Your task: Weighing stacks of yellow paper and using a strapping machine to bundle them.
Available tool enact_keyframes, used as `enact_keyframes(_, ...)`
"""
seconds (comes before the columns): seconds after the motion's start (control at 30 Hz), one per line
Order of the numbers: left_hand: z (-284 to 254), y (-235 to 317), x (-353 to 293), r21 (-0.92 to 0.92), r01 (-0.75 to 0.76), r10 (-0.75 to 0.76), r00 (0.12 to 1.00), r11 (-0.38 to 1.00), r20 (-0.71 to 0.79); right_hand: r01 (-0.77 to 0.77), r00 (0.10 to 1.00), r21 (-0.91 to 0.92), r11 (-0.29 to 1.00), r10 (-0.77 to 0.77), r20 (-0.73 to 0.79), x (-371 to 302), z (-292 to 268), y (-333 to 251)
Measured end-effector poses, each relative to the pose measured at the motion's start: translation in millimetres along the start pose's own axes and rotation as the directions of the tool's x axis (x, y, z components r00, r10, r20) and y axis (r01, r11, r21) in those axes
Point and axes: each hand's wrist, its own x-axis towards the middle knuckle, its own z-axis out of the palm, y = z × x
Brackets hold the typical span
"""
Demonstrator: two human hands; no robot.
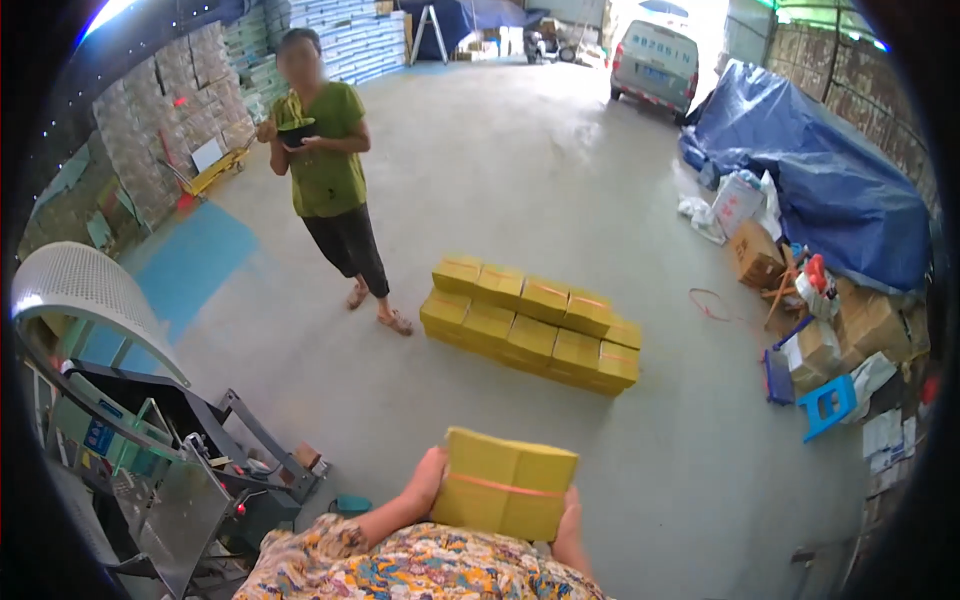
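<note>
Between my two hands is a yellow paper-wrapped package [508, 468], a block with an orange strap around its middle. My left hand [430, 478] grips its left side, and my right hand [570, 528] presses the right side; the far fingers of both are hidden behind it. The package is held in front of my body, its broad strapped face toward me. Ahead on the floor, apart from my hands, stands a stack of similar yellow packages [530, 340], several in a row with a shorter row on top.
A person [328, 150] in a green shirt stands left of the stack, holding a dark bowl. A machine [150, 440] with a perforated cover is at my left. Cartons [755, 252], a blue stool [828, 408] and a blue tarp [800, 170] line the right. A van [655, 65] is parked far back.
</note>
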Motion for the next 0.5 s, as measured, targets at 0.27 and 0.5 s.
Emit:
enact_keyframes(0.27,164,37,128,0.492,-0.087,0.119,0.992,0.866,-0.033,0.252,0.967,-0.023,0.967,-0.251,0.038,115,-62,-105)
enact_keyframes(0.5,261,-13,192,0.107,-0.095,0.113,0.977,0.99,-0.18,-0.09,0.965,0.228,0.969,0.028,0.261,233,-131,-225)
